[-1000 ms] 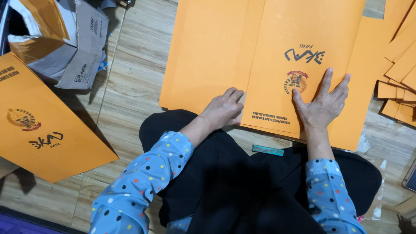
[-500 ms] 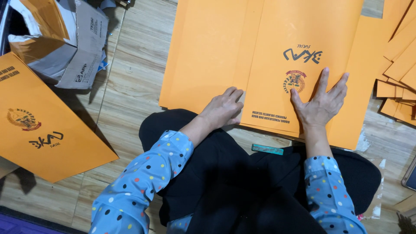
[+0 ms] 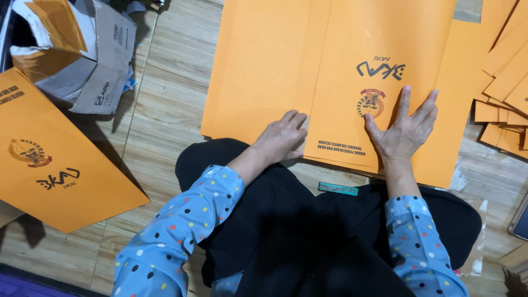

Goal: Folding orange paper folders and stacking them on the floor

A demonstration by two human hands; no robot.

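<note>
Folder (image 3: 363,82): large, orange, of card, laid flat on the wood floor (image 3: 159,126) directly ahead of the seated person's lap. A dark emblem and lettering are printed on its near panel (upside down as seen from the head camera). A fold line is seen running lengthwise, with a plain orange panel lying to its left.

Left hand (image 3: 283,137): rested on the folder's near edge beside the fold, fingers curled loosely under, knuckles uppermost. Nothing is gripped; the card is only pressed.

Right hand (image 3: 404,129): laid flat on the printed panel just right of the emblem, fingers spread and straight, palm down. Nothing is grasped.

Sleeves (image 3: 181,231): light blue with coloured dots, worn on both arms. Black clothing is seen over the lap.

Bar (image 3: 337,189): small, teal, lying on the floor between the folder's near edge and the lap (its kind cannot be told).

Second folder (image 3: 55,159): same orange, same emblem, lying well apart on the left, tilted.

Box (image 3: 77,52): torn cardboard, grey and brown, at top left, with an orange sheet seen inside it.

Stack (image 3: 503,93): further orange pieces, overlapped, at the right edge, near the main folder.

Dark device (image 3: 520,217): only partly in view at the far right edge.
</note>
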